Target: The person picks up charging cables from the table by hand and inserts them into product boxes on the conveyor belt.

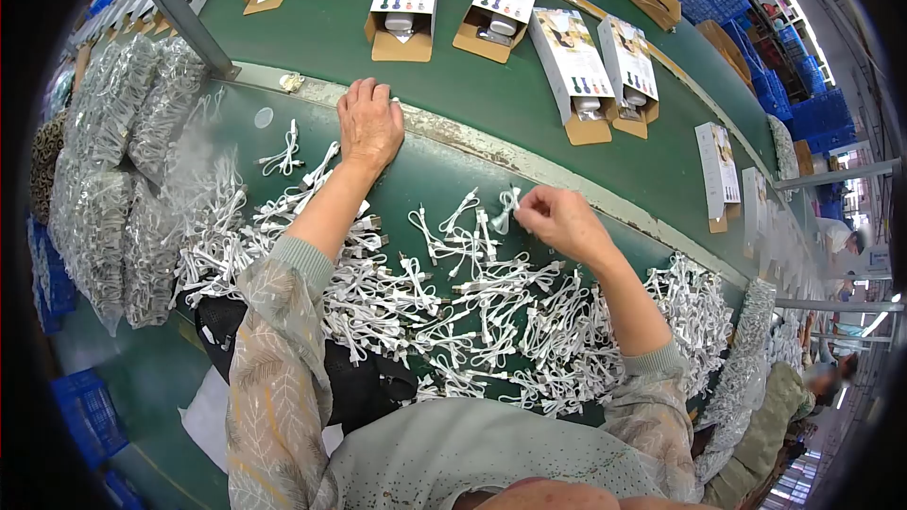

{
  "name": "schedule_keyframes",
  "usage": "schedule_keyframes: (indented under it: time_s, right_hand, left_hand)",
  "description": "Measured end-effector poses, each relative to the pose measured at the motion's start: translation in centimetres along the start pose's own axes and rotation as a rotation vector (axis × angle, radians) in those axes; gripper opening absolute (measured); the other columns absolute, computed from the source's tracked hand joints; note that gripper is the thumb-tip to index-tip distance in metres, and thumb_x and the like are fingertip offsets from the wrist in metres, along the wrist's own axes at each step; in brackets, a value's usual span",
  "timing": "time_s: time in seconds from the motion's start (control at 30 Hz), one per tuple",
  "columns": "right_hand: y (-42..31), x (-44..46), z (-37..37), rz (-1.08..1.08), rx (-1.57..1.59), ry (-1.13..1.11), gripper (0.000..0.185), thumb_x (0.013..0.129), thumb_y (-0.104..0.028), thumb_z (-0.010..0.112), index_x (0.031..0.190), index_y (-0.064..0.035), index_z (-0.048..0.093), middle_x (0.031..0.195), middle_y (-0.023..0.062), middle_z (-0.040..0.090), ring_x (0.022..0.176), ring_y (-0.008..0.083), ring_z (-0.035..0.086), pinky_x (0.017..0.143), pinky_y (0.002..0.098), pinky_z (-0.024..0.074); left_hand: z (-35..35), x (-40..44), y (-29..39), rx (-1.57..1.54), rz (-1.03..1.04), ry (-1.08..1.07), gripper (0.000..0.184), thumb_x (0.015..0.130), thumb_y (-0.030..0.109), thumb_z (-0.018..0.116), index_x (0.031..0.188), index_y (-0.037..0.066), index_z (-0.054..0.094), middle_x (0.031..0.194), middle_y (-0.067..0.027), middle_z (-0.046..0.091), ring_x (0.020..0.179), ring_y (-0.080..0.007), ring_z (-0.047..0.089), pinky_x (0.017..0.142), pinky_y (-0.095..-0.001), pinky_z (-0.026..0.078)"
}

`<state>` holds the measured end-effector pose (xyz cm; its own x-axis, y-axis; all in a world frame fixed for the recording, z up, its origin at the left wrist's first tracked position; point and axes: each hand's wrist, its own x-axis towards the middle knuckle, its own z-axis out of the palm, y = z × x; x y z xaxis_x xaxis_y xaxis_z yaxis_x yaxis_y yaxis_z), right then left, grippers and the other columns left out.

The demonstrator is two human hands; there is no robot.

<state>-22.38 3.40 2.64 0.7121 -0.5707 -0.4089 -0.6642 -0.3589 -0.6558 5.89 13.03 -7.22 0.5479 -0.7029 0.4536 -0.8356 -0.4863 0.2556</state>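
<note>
Head view: your right hand [570,227] is pinching one white cable [506,212], its loop risking tangles with nearby cables [468,244]; your left hand [369,128] is hiding its grip.

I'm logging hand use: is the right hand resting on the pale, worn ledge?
No, the right hand holds a bundled white cable over the green tabletop.

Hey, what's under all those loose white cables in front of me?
Green table shows through gaps among the cables. Where they heap thickest, they hide whatever is beneath, so I can't tell what lies there.
</note>
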Motion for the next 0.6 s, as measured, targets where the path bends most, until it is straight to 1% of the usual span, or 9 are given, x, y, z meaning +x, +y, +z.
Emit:
schedule_keyframes:
  time_s: [0.1, 0.23, 0.3, 0.37, 0.47, 0.57, 0.6]
  right_hand:
    - [0.3, 2.3, -0.8, -0.075, 0.13, 0.121, 0.024, 0.079, -0.024, 0.065, 0.085, -0.0007, 0.067, 0.074, 0.0144, 0.066, 0.069, 0.0253, 0.063, 0.069, 0.0348, 0.0489]
    - [0.3, 8.9, -2.1, -0.118, 0.033, 0.425, 0.026, 0.078, -0.026, 0.063, 0.084, -0.0012, 0.069, 0.078, 0.0181, 0.067, 0.072, 0.0327, 0.066, 0.07, 0.0385, 0.0505]
    - [-0.3, 12.7, -2.7, -0.13, -0.041, 0.574, 0.026, 0.078, -0.024, 0.06, 0.081, -0.0004, 0.069, 0.079, 0.022, 0.067, 0.074, 0.0372, 0.066, 0.071, 0.0422, 0.0508]
    - [0.5, 17.5, -2.9, -0.147, -0.161, 0.7, 0.027, 0.08, -0.024, 0.059, 0.076, 0.0011, 0.069, 0.079, 0.025, 0.066, 0.073, 0.0407, 0.065, 0.073, 0.0464, 0.0506]
    - [0.8, 22.4, -3.3, -0.035, -0.199, 0.806, 0.035, 0.083, -0.032, 0.056, 0.084, 0.0007, 0.068, 0.08, 0.0242, 0.066, 0.08, 0.0414, 0.064, 0.076, 0.0483, 0.0491]
    - [3.0, 25.7, -3.3, -0.062, -0.161, 0.952, 0.035, 0.085, -0.033, 0.056, 0.086, -0.0002, 0.066, 0.081, 0.0258, 0.065, 0.082, 0.0419, 0.063, 0.079, 0.0496, 0.0484]
    - [3.1, 25.5, -3.1, -0.01, -0.181, 0.938, 0.035, 0.087, -0.035, 0.055, 0.09, -0.0009, 0.063, 0.088, 0.0262, 0.064, 0.087, 0.0416, 0.062, 0.08, 0.0503, 0.0471]
  left_hand:
    - [-0.2, 0.1, 0.1, -0.006, 0.009, -0.002, 0.028, 0.08, 0.014, 0.059, 0.105, 0.001, 0.06, 0.118, -0.0173, 0.055, 0.118, -0.0336, 0.046, 0.099, -0.0471, 0.034]
    - [-0.1, 0.0, 0.0, -0.012, 0.01, -0.008, 0.027, 0.08, 0.014, 0.058, 0.105, 0.003, 0.06, 0.118, -0.0167, 0.055, 0.119, -0.0336, 0.046, 0.099, -0.048, 0.034]
    - [-0.2, 0.1, 0.1, -0.018, 0.008, -0.015, 0.027, 0.081, 0.013, 0.058, 0.105, 0.003, 0.06, 0.118, -0.0164, 0.055, 0.119, -0.0336, 0.046, 0.099, -0.0483, 0.034]
    - [-0.3, 0.2, 0.2, -0.017, 0.011, -0.023, 0.027, 0.081, 0.014, 0.057, 0.106, 0.002, 0.06, 0.118, -0.0162, 0.055, 0.119, -0.0336, 0.046, 0.1, -0.0485, 0.034]
    - [-0.4, 0.1, 0.1, -0.01, 0.018, -0.027, 0.027, 0.081, 0.013, 0.058, 0.106, 0.002, 0.059, 0.118, -0.0164, 0.055, 0.119, -0.0339, 0.046, 0.1, -0.0486, 0.034]
    - [-0.5, 0.1, 0.2, -0.011, 0.016, -0.032, 0.028, 0.08, 0.013, 0.059, 0.106, 0.002, 0.059, 0.118, -0.0167, 0.055, 0.119, -0.0344, 0.046, 0.1, -0.0484, 0.033]
    - [-0.8, 0.2, 0.4, 0.004, -0.004, -0.066, 0.03, 0.082, 0.013, 0.057, 0.11, 0.002, 0.059, 0.12, -0.0167, 0.055, 0.121, -0.0339, 0.046, 0.103, -0.0463, 0.034]
